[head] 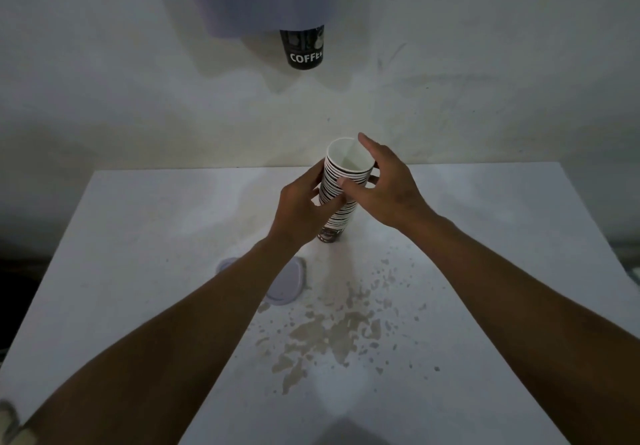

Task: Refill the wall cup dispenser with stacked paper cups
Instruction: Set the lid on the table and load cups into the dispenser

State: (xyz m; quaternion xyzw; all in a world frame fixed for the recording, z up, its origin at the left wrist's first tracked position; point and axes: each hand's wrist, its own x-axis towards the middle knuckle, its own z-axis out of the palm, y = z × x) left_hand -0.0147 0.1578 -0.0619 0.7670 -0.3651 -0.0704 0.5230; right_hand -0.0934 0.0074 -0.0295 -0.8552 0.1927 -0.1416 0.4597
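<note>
Gripping the cup stack [337,198] from both sides at the far middle of the table [138,236].

Left hand [301,205] and right hand [381,188] curl around the upper part of the stack, fingers closed on its ribbed rims; its base seems to rest on the table. Its long axis stands near upright, mouth up. The wall dispenser [256,1] hangs far above and slightly left, one cup [304,49] poking from its bottom, so the coming move is probably a lift.
</note>
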